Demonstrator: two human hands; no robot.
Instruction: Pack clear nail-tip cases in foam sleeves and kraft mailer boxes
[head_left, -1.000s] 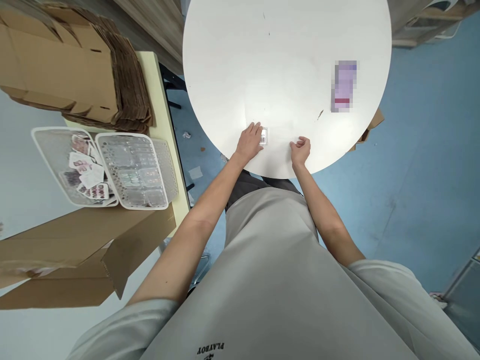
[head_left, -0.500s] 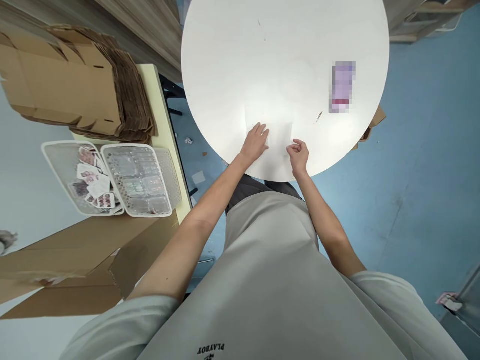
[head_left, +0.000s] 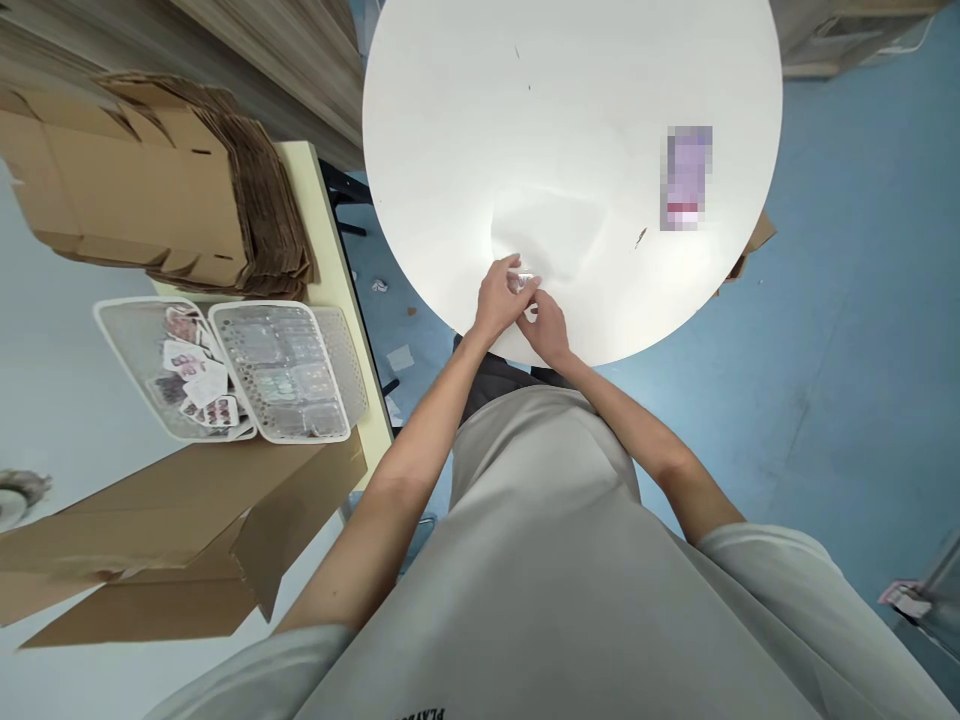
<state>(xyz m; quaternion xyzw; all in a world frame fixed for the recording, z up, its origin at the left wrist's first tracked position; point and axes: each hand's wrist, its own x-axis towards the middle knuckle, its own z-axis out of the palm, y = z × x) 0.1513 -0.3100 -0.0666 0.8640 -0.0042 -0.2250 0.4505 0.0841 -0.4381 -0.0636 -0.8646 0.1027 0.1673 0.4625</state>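
While both hands [head_left: 498,300] grip a small case [head_left: 525,281], apparently clear, left basket [head_left: 133,335] of cards [head_left: 204,384], right basket [head_left: 306,440] of plastic cases [head_left: 279,348].

a loose grey t-shirt [head_left: 540,560] covers the torso, its short sleeves [head_left: 780,565] the same grey. black lettering [head_left: 421,715], partly cut off, sits on the t-shirt's chest; dark trousers [head_left: 487,384] show beyond its hem. left hand [head_left: 497,303] and right hand [head_left: 549,330] are bare.

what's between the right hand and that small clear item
The left hand: its thumb appears to lie between the small clear item and the right hand. Nothing else visible stands in the way.
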